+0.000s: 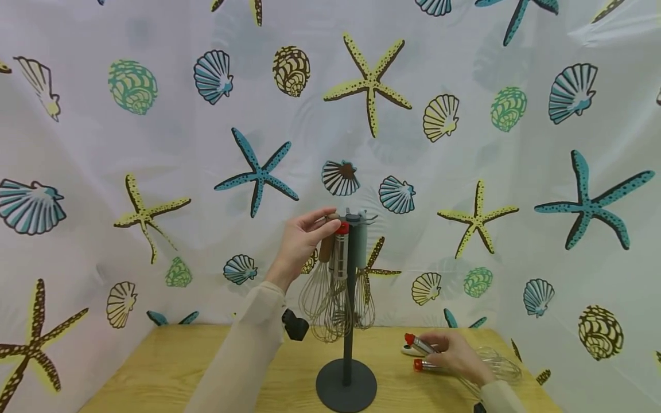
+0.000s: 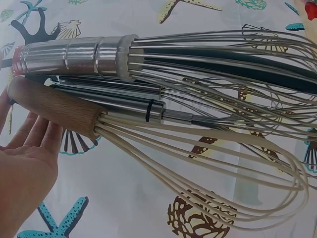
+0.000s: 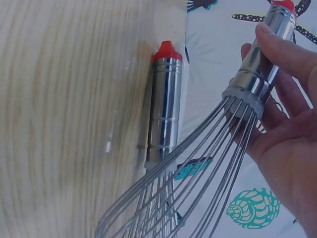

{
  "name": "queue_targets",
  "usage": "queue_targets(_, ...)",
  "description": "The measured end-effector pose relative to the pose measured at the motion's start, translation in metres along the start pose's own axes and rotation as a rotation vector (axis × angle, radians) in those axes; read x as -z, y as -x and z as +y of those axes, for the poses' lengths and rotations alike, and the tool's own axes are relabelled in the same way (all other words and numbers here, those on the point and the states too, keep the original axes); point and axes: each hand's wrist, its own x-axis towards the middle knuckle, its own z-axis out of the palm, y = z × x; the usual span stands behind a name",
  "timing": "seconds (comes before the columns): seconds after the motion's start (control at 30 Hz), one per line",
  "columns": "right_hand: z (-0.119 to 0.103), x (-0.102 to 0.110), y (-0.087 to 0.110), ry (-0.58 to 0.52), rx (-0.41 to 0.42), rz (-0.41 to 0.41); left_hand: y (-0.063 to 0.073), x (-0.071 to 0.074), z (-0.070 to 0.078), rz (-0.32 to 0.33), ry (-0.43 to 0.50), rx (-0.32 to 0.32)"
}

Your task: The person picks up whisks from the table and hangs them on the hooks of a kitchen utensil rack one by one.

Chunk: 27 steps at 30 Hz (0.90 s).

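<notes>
On a dark stand (image 1: 346,390) hang several whisks. My left hand (image 1: 302,241) is at the stand's top, thumb and fingers pinching the handle end of a wooden-handled whisk (image 2: 59,106). Beside it hang a steel whisk with a red end (image 2: 74,55) and a teal-handled whisk (image 1: 360,246). Low at the right, my right hand (image 1: 459,355) grips the steel handle of a red-ended whisk (image 3: 255,69), its wires slanting down. A second red-ended steel whisk (image 3: 166,104) lies on the table, partly behind those wires.
The wooden table (image 1: 144,367) reaches back to a curtain (image 1: 310,132) printed with shells and starfish. A small white object (image 1: 408,349) lies by the right hand's whisks. A black object (image 1: 295,325) shows beside the left forearm.
</notes>
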Motion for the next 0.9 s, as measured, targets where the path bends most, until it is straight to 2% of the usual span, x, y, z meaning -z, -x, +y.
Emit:
queue_targets(0.13,-0.01,-0.005,-0.004,-0.001,-0.03,0.084,0.001,0.002,-0.001,0.002,-0.002,0.023)
queue_targets(0.23,-0.018,-0.007,-0.007,0.029,-0.049,0.169,0.001,0.002,-0.001,0.007,-0.007,0.02)
queue_targets(0.33,-0.025,-0.008,-0.009,0.036,-0.053,0.215,0.001,0.001,-0.001,0.013,-0.013,0.01)
queue_targets(0.67,-0.035,-0.013,-0.014,-0.056,-0.067,0.278,-0.001,-0.002,-0.001,0.006,-0.014,-0.009)
queue_targets(0.9,-0.047,-0.018,-0.019,-0.169,-0.003,0.301,-0.002,-0.003,-0.001,0.011,0.008,-0.007)
